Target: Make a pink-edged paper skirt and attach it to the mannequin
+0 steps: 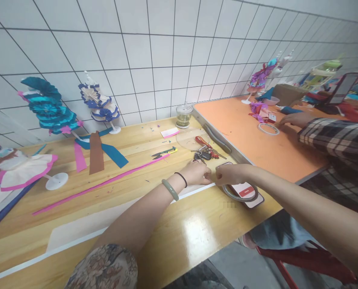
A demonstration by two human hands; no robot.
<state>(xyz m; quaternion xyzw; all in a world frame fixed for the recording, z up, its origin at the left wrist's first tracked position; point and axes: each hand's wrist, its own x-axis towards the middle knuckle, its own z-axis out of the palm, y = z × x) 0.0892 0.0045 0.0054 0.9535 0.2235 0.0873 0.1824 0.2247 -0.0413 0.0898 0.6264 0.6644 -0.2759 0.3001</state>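
Observation:
A long pale strip of crepe paper (pixel 85 223) lies across the wooden table with white tape (pixel 22 269) along its near edge. At its right end is my left hand (pixel 197 173), fingers closed in a pinch at the tape's end. Close beside it, my right hand (pixel 230 175) is closed too, its fingertips curled near that same end; what lies between them is hidden. Under my right wrist a tape roll (pixel 227 193) rests on a phone (pixel 256 200). Keys (pixel 207 154) lie just beyond my hands.
Yellow-handled thread snips (pixel 165 153) and a narrow pink strip (pixel 106 184) lie beyond the paper. Ruffled paper dresses on stands (pixel 54 108) line the left. A lidded cup (pixel 184 116) stands by the wall. At the orange table (pixel 242 136), a person's hand (pixel 296 119) rests near another tape roll (pixel 268 129).

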